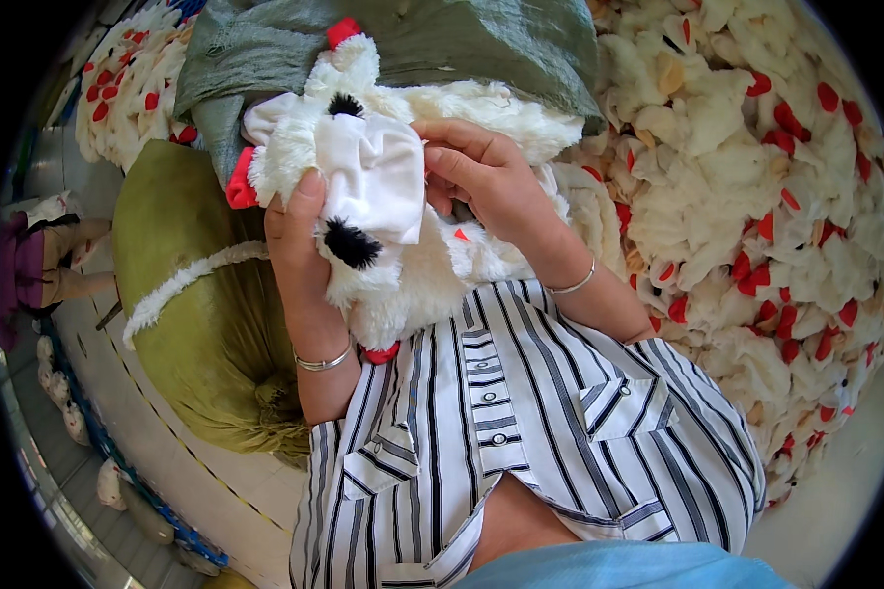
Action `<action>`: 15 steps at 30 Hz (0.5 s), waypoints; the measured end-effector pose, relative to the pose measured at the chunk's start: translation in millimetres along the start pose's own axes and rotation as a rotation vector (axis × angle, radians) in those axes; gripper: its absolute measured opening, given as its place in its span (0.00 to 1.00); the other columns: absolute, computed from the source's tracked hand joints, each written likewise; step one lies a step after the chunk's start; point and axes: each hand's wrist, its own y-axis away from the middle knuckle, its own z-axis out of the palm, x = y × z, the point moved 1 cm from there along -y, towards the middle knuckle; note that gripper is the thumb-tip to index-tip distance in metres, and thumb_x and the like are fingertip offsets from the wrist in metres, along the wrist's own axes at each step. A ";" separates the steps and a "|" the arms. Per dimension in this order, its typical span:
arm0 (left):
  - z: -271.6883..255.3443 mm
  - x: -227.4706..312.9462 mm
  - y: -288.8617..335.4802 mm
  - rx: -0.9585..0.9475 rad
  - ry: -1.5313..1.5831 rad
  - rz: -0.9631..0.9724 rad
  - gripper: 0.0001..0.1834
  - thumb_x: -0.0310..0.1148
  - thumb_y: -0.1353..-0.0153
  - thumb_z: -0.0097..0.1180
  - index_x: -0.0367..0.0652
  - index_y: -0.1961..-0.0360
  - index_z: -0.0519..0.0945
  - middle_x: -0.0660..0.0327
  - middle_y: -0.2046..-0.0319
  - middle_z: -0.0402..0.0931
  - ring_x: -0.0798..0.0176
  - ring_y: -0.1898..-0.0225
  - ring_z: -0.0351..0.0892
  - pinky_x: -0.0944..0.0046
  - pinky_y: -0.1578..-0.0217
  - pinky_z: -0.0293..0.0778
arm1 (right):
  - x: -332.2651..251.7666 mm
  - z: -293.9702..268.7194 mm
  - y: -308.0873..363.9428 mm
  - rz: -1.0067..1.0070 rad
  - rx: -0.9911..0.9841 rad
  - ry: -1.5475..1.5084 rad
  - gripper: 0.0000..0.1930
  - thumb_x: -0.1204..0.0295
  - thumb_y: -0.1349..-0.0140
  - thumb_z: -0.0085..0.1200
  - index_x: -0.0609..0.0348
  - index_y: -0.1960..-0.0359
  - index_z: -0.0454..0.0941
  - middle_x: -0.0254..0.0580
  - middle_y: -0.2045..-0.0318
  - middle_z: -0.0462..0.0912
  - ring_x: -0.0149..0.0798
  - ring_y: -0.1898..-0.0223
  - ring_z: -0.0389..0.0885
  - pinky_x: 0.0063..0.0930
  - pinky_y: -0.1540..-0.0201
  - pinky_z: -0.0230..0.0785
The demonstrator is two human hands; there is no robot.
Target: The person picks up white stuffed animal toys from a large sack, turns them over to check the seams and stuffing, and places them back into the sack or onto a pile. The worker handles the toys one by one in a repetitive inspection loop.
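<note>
A white plush toy skin point(388, 280), limp and fluffy, with black tufts and red tips, lies across my hands in front of my chest. On its upper face is a smooth white fabric panel point(371, 177). My left hand point(300, 226) is closed on the plush's left side, thumb on top near the panel and the other fingers mostly hidden beneath. My right hand point(483, 179) pinches the panel's right edge between thumb and fingers. Another part of the white plush stretches right behind the right hand, over a grey-green sack point(481, 49).
An olive-green sack point(192, 324) stands at my left, with a thin white fluffy strip point(192, 285) across it. A large heap of white and red plush skins point(737, 196) fills the right side; another heap point(128, 83) is far left. Another person point(44, 260) is at the left edge.
</note>
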 end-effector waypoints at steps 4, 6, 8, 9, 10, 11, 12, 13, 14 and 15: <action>1.7 -3.6 6.6 -0.107 -0.038 0.025 0.25 0.36 0.40 0.61 0.32 0.46 0.75 0.59 0.54 0.80 0.66 0.57 0.80 0.66 0.56 0.76 | 3.6 0.3 -2.8 -0.036 -0.006 0.032 0.12 0.71 0.33 0.51 0.67 0.54 0.77 0.33 0.69 0.81 0.24 0.74 0.76 0.17 0.73 0.66; -7.4 -11.8 15.2 -0.219 -0.096 0.044 0.26 0.37 0.42 0.63 0.33 0.46 0.75 0.60 0.54 0.80 0.67 0.57 0.80 0.67 0.56 0.76 | 13.7 -1.3 -7.4 0.073 0.065 -0.069 0.10 0.70 0.32 0.50 0.66 0.57 0.78 0.34 0.71 0.81 0.25 0.76 0.77 0.17 0.76 0.66; -8.0 -16.2 19.9 -0.288 -0.079 0.104 0.28 0.36 0.47 0.68 0.34 0.46 0.75 0.62 0.55 0.80 0.69 0.56 0.78 0.67 0.56 0.74 | 18.0 -3.8 -6.9 0.148 0.034 -0.124 0.10 0.70 0.31 0.49 0.64 0.60 0.78 0.35 0.73 0.81 0.26 0.79 0.77 0.18 0.79 0.65; -7.2 -13.1 21.6 -0.316 -0.102 0.137 0.28 0.35 0.47 0.68 0.34 0.46 0.75 0.62 0.55 0.79 0.70 0.57 0.78 0.67 0.57 0.74 | 17.3 -5.8 -4.1 0.172 -0.037 -0.128 0.10 0.69 0.31 0.49 0.64 0.62 0.78 0.36 0.75 0.81 0.26 0.81 0.76 0.18 0.81 0.64; -6.3 -5.8 15.1 -0.292 -0.301 0.229 0.23 0.33 0.48 0.68 0.35 0.52 0.78 0.63 0.61 0.80 0.71 0.62 0.77 0.68 0.59 0.74 | 13.6 -7.1 -0.3 0.196 -0.105 -0.133 0.10 0.69 0.31 0.48 0.63 0.64 0.79 0.36 0.76 0.81 0.27 0.83 0.75 0.18 0.83 0.63; -5.3 1.6 8.0 -0.250 -0.513 0.319 0.18 0.31 0.49 0.68 0.36 0.57 0.80 0.64 0.66 0.80 0.72 0.67 0.76 0.69 0.62 0.74 | 0.7 -12.5 7.4 0.017 -0.116 -0.074 0.12 0.68 0.30 0.48 0.63 0.65 0.79 0.37 0.78 0.80 0.27 0.85 0.74 0.19 0.85 0.62; -4.5 9.6 2.0 -0.191 -0.715 0.403 0.13 0.29 0.49 0.68 0.36 0.62 0.83 0.65 0.72 0.81 0.74 0.72 0.75 0.69 0.65 0.74 | -33.2 -13.7 17.6 -0.191 -0.108 -0.012 0.13 0.67 0.30 0.47 0.64 0.65 0.79 0.38 0.80 0.79 0.27 0.86 0.73 0.19 0.86 0.61; -10.5 28.3 -17.6 -0.059 -0.728 0.478 0.10 0.28 0.47 0.66 0.36 0.64 0.83 0.64 0.73 0.81 0.74 0.73 0.76 0.70 0.66 0.74 | -71.2 -10.9 26.3 -0.379 -0.100 0.049 0.14 0.66 0.30 0.47 0.65 0.66 0.79 0.39 0.81 0.79 0.28 0.88 0.72 0.19 0.87 0.60; -16.2 32.5 -47.4 0.015 -0.727 0.582 0.07 0.28 0.44 0.65 0.36 0.65 0.84 0.64 0.75 0.82 0.74 0.73 0.76 0.71 0.67 0.73 | -86.9 -10.8 32.9 -0.554 -0.069 0.089 0.14 0.66 0.30 0.47 0.65 0.66 0.79 0.39 0.80 0.79 0.27 0.87 0.72 0.18 0.85 0.60; 2.0 45.2 -54.9 -0.003 -0.651 0.668 0.08 0.28 0.41 0.63 0.39 0.60 0.83 0.64 0.69 0.83 0.70 0.66 0.80 0.70 0.60 0.75 | -109.6 -6.6 37.7 -0.699 -0.039 0.126 0.14 0.66 0.29 0.47 0.65 0.65 0.79 0.38 0.80 0.79 0.27 0.85 0.72 0.18 0.83 0.61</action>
